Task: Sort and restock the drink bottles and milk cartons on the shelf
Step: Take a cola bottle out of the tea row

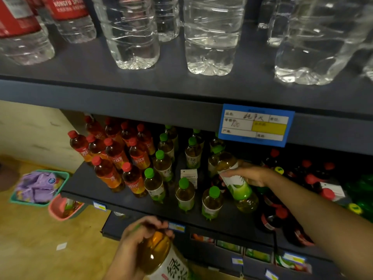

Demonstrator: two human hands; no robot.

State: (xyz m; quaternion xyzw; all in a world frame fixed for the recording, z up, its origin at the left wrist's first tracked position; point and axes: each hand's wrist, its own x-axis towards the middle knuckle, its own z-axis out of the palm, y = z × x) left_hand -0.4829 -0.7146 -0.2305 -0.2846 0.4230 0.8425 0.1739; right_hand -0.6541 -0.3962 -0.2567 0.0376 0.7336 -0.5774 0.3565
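Note:
My right hand (249, 174) grips a green tea bottle (238, 184) around its label, tilted with its base toward me, above the middle shelf (84, 186). My left hand (139, 237) holds the neck of a second green tea bottle (159, 257) low in front of the shelf edge. Several green-capped tea bottles (184, 196) stand in rows on the shelf. Red-capped iced tea bottles (115, 154) stand to their left. A small white milk carton (189, 174) sits among the green bottles.
Large clear water bottles (210, 37) line the upper shelf, with a blue price tag (256, 125) on its edge. Dark red-capped bottles (278, 217) and another carton (333, 190) lie at the right. A green basket (40, 186) and a pink basket (60, 211) stand on the floor.

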